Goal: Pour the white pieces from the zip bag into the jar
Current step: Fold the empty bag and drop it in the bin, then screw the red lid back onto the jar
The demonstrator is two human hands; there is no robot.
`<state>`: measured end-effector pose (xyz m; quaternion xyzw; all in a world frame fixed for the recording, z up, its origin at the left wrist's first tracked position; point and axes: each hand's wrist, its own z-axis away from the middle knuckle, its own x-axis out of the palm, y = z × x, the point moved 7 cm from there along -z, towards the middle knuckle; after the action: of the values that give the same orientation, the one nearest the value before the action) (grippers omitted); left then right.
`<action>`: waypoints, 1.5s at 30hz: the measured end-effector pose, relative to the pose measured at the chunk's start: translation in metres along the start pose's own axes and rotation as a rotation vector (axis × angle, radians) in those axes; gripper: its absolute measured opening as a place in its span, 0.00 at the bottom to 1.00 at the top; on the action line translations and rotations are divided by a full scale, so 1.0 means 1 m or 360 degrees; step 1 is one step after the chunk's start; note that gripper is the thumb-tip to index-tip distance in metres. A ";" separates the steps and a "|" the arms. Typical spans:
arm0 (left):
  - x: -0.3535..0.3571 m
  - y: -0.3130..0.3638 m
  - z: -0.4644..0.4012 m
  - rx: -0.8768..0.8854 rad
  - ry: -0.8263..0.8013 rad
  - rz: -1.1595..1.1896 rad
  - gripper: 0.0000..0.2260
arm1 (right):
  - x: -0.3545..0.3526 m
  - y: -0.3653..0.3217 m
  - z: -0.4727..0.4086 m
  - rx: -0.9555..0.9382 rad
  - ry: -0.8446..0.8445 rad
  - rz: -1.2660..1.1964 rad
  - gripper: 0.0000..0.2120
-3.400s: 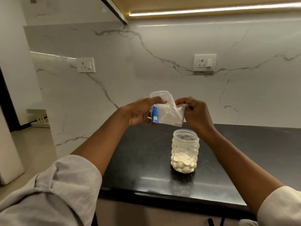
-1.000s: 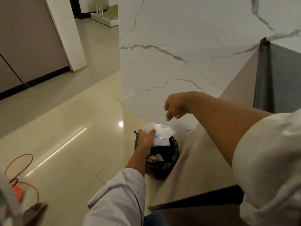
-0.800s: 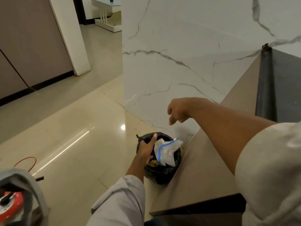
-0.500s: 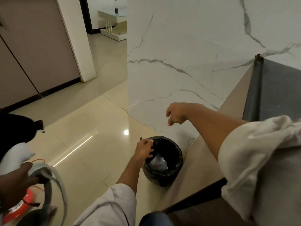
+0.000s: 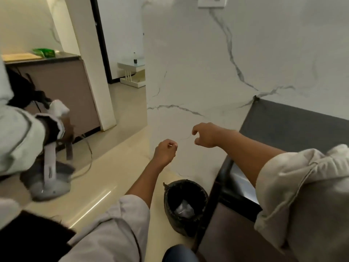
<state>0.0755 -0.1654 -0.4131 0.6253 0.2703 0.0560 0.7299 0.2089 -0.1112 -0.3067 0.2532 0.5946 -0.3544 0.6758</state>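
I count two bare hands in my view, one bin, one crumpled bag, one wall socket and a second person at the edge of the picture. My landmark is the black bin (image 5: 186, 207), which stands on the floor against the foot of the marble wall.

The zip bag (image 5: 184, 208) lies inside the bin, a pale crumpled shape near its bottom. The jar and the white pieces are out of my view.

My left hand (image 5: 166, 150) is raised above the bin and a little to its left, curled into a loose fist with nothing in it. My right hand (image 5: 205, 135) is higher and to the right of the bin, fingers bent and slightly spread, also holding nothing. The two hands are near each other but apart.

To the right of the bin runs the dark countertop (image 5: 294, 127), its front edge just beside the bin. Behind the bin rises the white marble wall (image 5: 198, 72) with grey veins, and the socket (image 5: 211, 1) sits high on it. Left of the bin stretches a glossy cream tiled floor (image 5: 105, 178). Far left of the bin, the other person (image 5: 24, 140) in pale sleeves holds a grey device; it is too blurred to name.
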 end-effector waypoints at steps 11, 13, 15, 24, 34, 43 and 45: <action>0.042 0.150 0.081 0.0548 -0.0044 -0.0362 0.09 | -0.054 0.059 0.133 0.0101 0.0368 -0.0138 0.21; 0.059 0.175 0.095 0.0662 -0.0057 -0.0466 0.10 | -0.066 0.077 0.160 0.0126 0.0458 -0.0097 0.20; 0.080 0.201 0.108 0.0773 -0.0065 -0.0532 0.10 | -0.080 0.098 0.188 0.0173 0.0534 -0.0066 0.19; 0.194 0.302 0.175 0.1272 -0.0302 -0.0582 0.07 | -0.136 0.181 0.303 0.0460 0.0844 0.0005 0.18; 0.268 0.337 0.223 0.1527 -0.0473 -0.0566 0.10 | -0.155 0.272 0.411 0.0827 0.1044 -0.0125 0.18; 0.268 0.315 0.211 0.1392 -0.0430 -0.0533 0.13 | -0.115 0.314 0.432 0.0968 0.0961 -0.0292 0.17; 0.267 0.312 0.208 0.1382 -0.0423 -0.0543 0.13 | -0.111 0.317 0.429 0.0966 0.0953 -0.0316 0.17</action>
<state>0.4785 -0.1712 -0.1905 0.8207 0.2719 -0.2628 0.4283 0.7197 -0.2223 -0.1519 0.4736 0.6547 -0.4873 0.3311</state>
